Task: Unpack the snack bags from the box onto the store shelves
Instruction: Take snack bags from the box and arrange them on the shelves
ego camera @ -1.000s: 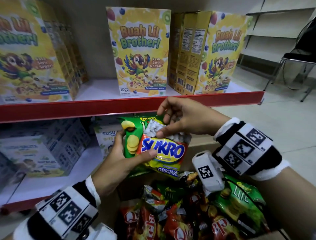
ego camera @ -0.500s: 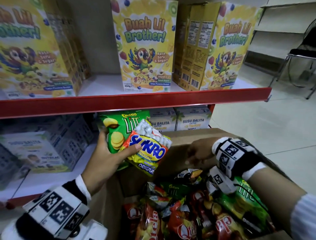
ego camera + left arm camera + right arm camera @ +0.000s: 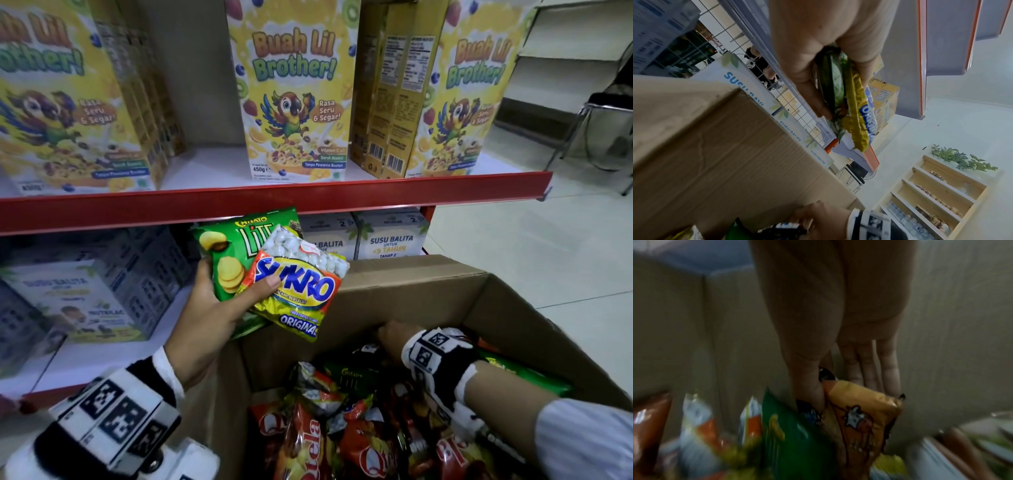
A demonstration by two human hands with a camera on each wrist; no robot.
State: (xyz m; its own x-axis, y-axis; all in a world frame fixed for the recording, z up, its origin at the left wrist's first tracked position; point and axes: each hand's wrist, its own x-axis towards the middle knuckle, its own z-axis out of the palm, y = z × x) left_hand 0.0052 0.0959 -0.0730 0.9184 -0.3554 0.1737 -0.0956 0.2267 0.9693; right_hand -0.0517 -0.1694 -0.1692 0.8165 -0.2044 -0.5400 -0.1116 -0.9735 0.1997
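Observation:
My left hand (image 3: 236, 284) (image 3: 842, 91) holds two bags together above the box's left corner: a green Chitato Lite bag (image 3: 226, 246) (image 3: 832, 84) behind and an orange-yellow Sukro bag (image 3: 294, 291) (image 3: 859, 123) in front, with the thumb across the Sukro bag. The open cardboard box (image 3: 411, 294) (image 3: 715, 146) (image 3: 962, 321) is full of snack bags. My right hand (image 3: 390, 337) (image 3: 846, 392) is down inside it by the far wall. In the blurred right wrist view, its thumb and fingers pinch the top of an orange bag with a cow picture (image 3: 863, 415).
Red Qtela bags (image 3: 308, 442) and green bags (image 3: 527, 377) fill the box. The red-edged upper shelf (image 3: 274, 202) carries yellow cereal boxes (image 3: 294, 96). The lower shelf (image 3: 102, 356) has milk boxes (image 3: 390, 240) at back and left. A chair (image 3: 603, 113) stands far right.
My right hand let go of the Sukro bag and dropped into the box, reaching to its far wall. The left hand kept both bags and moved slightly left.

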